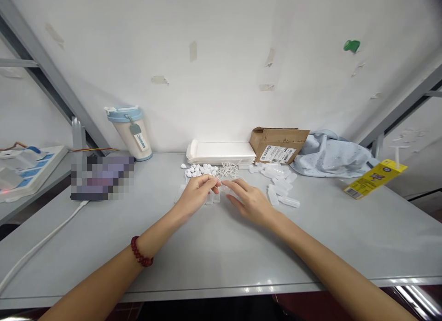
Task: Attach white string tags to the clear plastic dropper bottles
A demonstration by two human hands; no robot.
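Both hands meet over the middle of the tabletop (221, 247), seen from my head camera. My left hand (196, 194) pinches a little clear tube (217, 188) with its fingertips pressed together, while my right hand (250, 202) lies palm down with fingers stretched out, the tips just touching that same tube. Just behind them sit a pile of small white caps (200, 170) and a tangle of white string (228, 170), and more clear tubes (281, 188) lie loose beside my right hand, so I think most of the job is left to do.
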